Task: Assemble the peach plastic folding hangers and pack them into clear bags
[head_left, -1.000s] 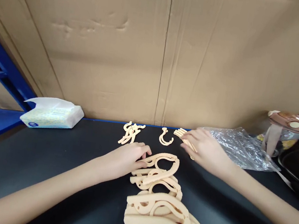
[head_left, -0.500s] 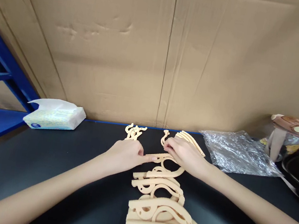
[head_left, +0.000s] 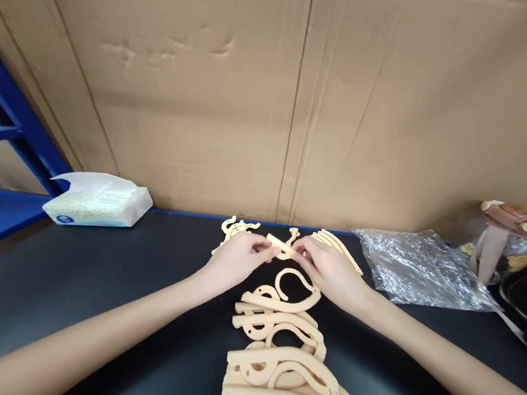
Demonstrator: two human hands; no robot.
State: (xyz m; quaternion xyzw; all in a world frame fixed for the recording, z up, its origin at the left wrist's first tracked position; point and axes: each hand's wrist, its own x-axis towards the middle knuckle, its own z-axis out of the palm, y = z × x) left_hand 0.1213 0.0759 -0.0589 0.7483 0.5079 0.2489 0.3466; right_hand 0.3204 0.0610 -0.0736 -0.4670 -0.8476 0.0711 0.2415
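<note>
Between my hands is a beige plastic piece (head_left: 279, 245), raised above the black table. My left hand (head_left: 241, 257) pinches its left part with thumb and fingers. My right hand (head_left: 327, 266) grips its right end, which the fingers partly hide. Below them a column of beige folding hanger parts (head_left: 288, 363) runs toward the bottom edge, the nearest having an open curved hook (head_left: 298, 280). Small hook pieces (head_left: 238, 225) lie behind my left hand. Curved beige arms (head_left: 338, 245) lie behind my right hand, and a single hook (head_left: 293, 233) stands out between the hands.
A tissue pack (head_left: 99, 202) rests at the back left of the black table (head_left: 146, 351), beside a blue frame (head_left: 13, 114). Crumpled clear plastic (head_left: 419, 267) and a lidded bottle (head_left: 515, 238) are at the right. Cardboard (head_left: 211, 84) stands behind.
The beige piece, lying at the top of the column before, is now lifted and tilted between my hands. My left hand has moved up and turned; my right hand has shifted slightly.
</note>
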